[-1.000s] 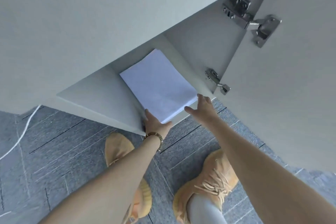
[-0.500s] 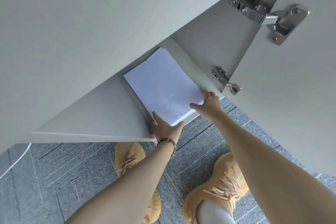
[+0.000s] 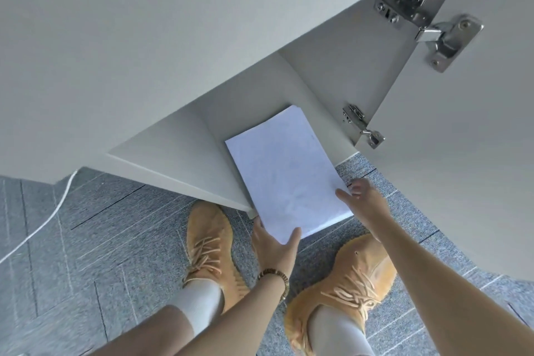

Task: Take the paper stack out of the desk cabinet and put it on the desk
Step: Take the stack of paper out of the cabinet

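A white paper stack (image 3: 284, 170) lies half out of the open desk cabinet (image 3: 260, 89), its near end hanging past the cabinet floor's front edge over the carpet. My left hand (image 3: 274, 246) grips the stack's near left corner, thumb on top and fingers underneath. My right hand (image 3: 364, 199) holds the near right edge of the stack. The far end of the stack still rests on the cabinet floor. The grey desk top (image 3: 130, 37) fills the upper left above the cabinet.
The cabinet door (image 3: 476, 153) stands open at the right, hung on two metal hinges (image 3: 427, 26). Below are grey carpet tiles, my two tan shoes (image 3: 211, 246), and a white cable (image 3: 43, 222) on the floor at the left.
Both hands have closed on the stack's near edge and drawn it toward me; it now sticks out past the cabinet's front edge. The view has tilted further down.
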`<state>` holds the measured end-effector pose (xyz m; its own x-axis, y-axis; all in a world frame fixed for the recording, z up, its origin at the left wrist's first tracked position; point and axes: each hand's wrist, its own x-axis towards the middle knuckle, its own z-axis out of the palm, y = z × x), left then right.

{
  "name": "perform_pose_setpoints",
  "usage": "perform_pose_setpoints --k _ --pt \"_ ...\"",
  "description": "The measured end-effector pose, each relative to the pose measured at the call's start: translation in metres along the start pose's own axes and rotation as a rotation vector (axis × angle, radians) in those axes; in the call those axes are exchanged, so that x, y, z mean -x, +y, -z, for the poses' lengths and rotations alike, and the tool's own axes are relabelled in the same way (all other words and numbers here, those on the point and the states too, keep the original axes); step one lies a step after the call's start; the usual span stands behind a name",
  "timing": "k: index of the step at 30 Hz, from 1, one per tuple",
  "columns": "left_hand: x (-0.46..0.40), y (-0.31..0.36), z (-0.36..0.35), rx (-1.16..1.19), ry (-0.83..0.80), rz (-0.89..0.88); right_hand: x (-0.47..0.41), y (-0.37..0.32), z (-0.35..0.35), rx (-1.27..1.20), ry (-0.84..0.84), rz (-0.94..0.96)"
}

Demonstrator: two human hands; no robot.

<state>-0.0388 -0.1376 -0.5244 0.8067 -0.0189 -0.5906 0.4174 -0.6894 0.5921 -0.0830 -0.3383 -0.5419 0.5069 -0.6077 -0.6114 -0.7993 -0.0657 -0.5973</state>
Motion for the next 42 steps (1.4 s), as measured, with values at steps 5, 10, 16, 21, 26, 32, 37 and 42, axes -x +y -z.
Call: perform_pose_setpoints --k 5,10,16,21,26,32,37,42 --pt "-0.025 0.012 -0.006 0.228 0.070 0.204 -0.027 -0.016 -0.005 0.024 -0.125 -0.016" --pt "-0.053 0.010 -0.001 0.381 0.042 0.289 -0.037 -0.020 -0.013 0.017 -0.198 -0.001" --pt "-0.033 0.022 0.023 0.415 -0.142 0.184 -0.009 -0.021 -0.010 0.013 -0.149 -0.044" --pt "0.011 0.035 0.051 0.274 -0.169 0.082 0.051 -0.033 0.009 0.048 -0.061 -0.062" --pt "0.093 0.056 0.096 0.173 -0.249 -0.034 0.150 -0.044 0.057 0.000 -0.019 -0.101" --pt "0.209 0.090 0.152 0.208 -0.337 -0.075 0.283 -0.068 0.123 -0.101 0.094 -0.074" --pt "0.297 0.106 0.205 0.253 -0.379 -0.165 0.390 -0.088 0.166 -0.117 0.239 0.009" --pt "0.372 0.110 0.259 0.315 -0.464 -0.299 0.491 -0.104 0.189 -0.197 0.362 0.114"
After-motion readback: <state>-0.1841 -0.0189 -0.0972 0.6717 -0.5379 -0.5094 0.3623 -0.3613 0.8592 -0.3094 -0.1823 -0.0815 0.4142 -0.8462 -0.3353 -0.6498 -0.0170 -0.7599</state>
